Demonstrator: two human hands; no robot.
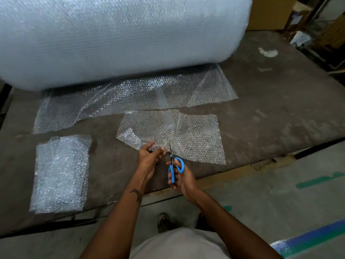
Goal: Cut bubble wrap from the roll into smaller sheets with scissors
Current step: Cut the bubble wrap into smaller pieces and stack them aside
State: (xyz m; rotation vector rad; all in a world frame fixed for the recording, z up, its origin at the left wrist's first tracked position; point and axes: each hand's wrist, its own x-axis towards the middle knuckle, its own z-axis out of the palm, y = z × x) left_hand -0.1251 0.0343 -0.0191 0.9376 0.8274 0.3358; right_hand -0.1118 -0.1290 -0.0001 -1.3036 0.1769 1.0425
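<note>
A huge bubble wrap roll [119, 36] lies across the back of the dark table [280, 113], with its loose end [130, 96] spread flat in front of it. A cut strip of bubble wrap [197, 135] lies near the front edge. My left hand [149, 156] pinches the strip's near edge. My right hand [179, 176] grips blue-handled scissors [174, 168], whose blades point away from me into the strip just right of my left fingers.
A stack of cut sheets [59, 174] sits at the table's front left. Cardboard boxes [270, 12] and clutter stand at the back right. The floor [280, 202] with green and blue tape marks runs along the table's front edge.
</note>
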